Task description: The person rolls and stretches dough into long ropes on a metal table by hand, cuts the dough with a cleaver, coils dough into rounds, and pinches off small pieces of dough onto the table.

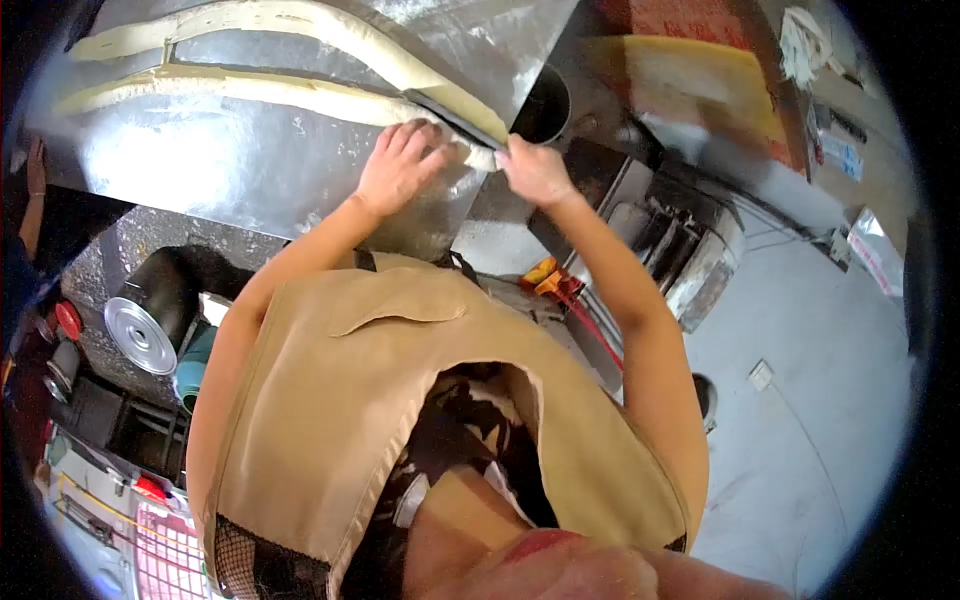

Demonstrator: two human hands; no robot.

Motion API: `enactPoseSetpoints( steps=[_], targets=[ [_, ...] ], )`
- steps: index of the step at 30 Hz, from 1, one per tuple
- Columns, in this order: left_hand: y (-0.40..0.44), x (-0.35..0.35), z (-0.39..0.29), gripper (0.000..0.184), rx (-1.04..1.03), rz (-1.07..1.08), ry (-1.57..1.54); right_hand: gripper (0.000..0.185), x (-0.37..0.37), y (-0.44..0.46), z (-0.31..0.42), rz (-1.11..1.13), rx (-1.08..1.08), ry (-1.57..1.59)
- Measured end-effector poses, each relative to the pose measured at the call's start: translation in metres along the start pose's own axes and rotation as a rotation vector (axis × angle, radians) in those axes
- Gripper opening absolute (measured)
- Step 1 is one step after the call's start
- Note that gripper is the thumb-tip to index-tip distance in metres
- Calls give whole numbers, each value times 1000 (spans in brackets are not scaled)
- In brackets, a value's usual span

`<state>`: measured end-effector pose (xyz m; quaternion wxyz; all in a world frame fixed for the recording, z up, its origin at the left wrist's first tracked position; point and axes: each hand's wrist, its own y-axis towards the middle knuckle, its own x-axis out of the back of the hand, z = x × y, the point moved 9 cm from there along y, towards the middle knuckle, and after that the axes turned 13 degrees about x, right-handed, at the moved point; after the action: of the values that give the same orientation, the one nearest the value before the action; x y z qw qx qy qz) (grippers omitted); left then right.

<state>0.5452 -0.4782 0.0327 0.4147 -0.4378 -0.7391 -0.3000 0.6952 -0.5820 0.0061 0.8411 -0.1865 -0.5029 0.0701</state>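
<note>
Two long strips of pale dough, an upper one and a lower one, stretch across a metal table. My right hand is closed around the end of a knife. Its long dark blade lies between the strips at their right ends, pointing up and left. My left hand rests with its fingers apart on the lower strip, just below the blade. The blade's edge and any contact with the dough cannot be made out clearly.
Beyond the table's right edge is a dark round bucket. A metal machine stands right of my right arm. Below the table at left are a dark cylinder with a silver lid and another person's arm.
</note>
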Motion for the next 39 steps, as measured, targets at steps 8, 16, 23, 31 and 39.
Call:
enactPoseSetpoints(
  steps=[8,16,23,31,39],
  targets=[
    [49,83,70,42,115,-130,-42,22,127,-23,-26,-632,-40,-5],
    [132,37,96,74,-77,300,277,47,189,240,-131,-569,-1,-622],
    [126,64,167,83,-143,272,280,39,141,165,-45,-354,176,-14],
    [160,80,143,54,-397,165,135,53,28,27,0,-52,-335,335],
    [243,149,152,57,-203,-211,-61,49,164,64,-12,-451,-350,810]
  ],
)
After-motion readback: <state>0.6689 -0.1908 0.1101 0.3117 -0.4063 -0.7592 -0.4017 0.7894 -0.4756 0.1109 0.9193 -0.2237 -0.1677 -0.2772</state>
